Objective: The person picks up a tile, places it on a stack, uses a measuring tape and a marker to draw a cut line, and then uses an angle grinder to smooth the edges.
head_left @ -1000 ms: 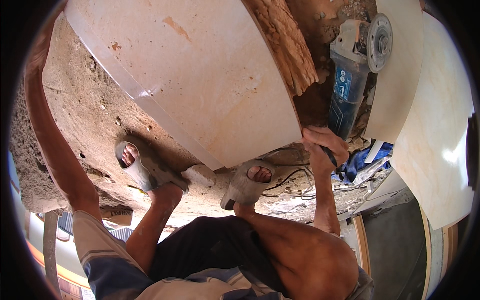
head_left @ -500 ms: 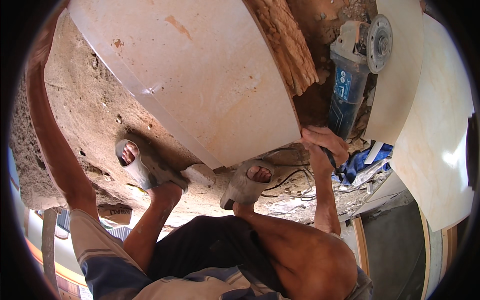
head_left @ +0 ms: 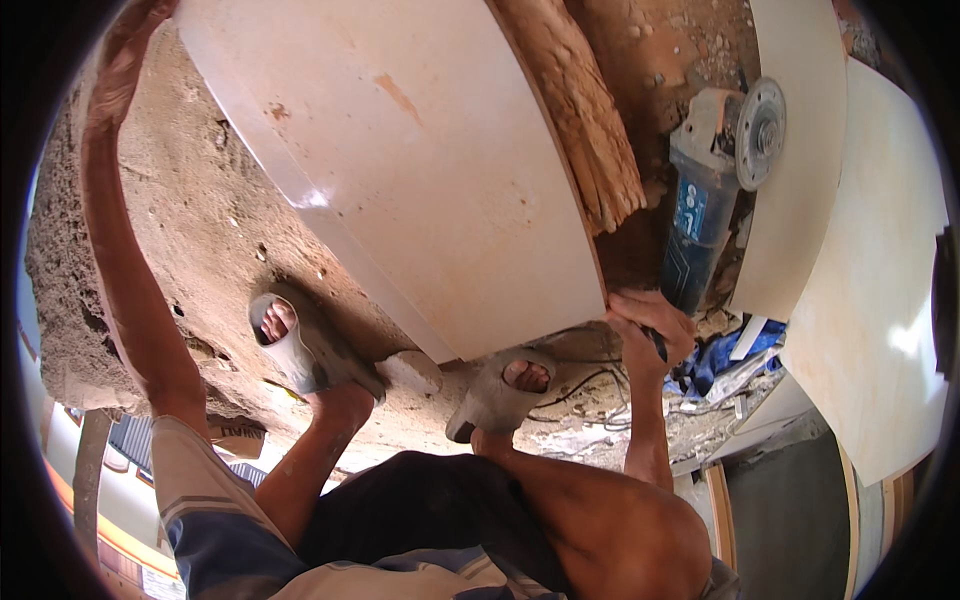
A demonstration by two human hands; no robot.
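A large cream tile [head_left: 440, 200] lies before me on a rough piece of wood, with a narrow pale strip [head_left: 375, 270] along its left side. My right hand [head_left: 650, 320] is closed at the tile's near right corner, fingers against the edge. A slim dark object [head_left: 655, 343] pokes out of that hand; its kind is unclear. Far to the left, my left hand [head_left: 145, 25] reaches the tile's far left end, its fingers cut off by the picture's rim. An angle grinder [head_left: 695, 200] with a metal disc lies to the right of the tile.
The rough wood [head_left: 590, 130] sticks out on the tile's right. More large tiles [head_left: 870, 270] stand at the right. Blue cloth [head_left: 725, 355] and black cable [head_left: 590, 385] lie near my right hand. My sandalled feet [head_left: 310, 340] rest on sandy ground, beside a small stone [head_left: 410, 370].
The whole view has shifted, so the tile, grinder and feet appear lower and slightly right. Both hands keep their places at the tile.
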